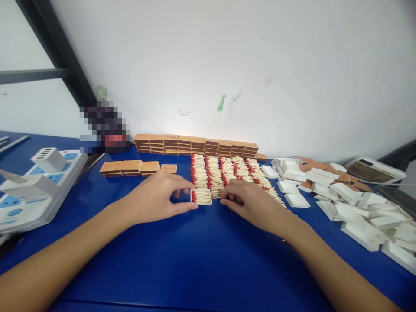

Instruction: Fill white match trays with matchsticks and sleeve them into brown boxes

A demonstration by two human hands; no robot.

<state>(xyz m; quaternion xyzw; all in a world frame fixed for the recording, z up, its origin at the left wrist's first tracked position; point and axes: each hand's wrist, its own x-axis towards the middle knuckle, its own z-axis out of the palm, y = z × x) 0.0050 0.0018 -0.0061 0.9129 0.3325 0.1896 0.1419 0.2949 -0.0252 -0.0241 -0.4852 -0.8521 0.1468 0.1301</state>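
A small white matchbox tray (201, 196) filled with red-tipped matches lies on the blue table (195, 260). My left hand (156, 197) pinches the tray's left end between thumb and fingers. My right hand (250, 201) rests just right of the tray, fingers curled at its right edge beside a few matches; whether it holds any is unclear. Directly behind lies a spread pile of loose matches (227, 173).
Stacked orange matchboxes (195, 145) line the wall, with a short row of matchboxes (130, 167) in front at left. A heap of empty white trays (351, 199) fills the right. A white power strip (35, 186) sits at far left; a phone (373, 171) at far right.
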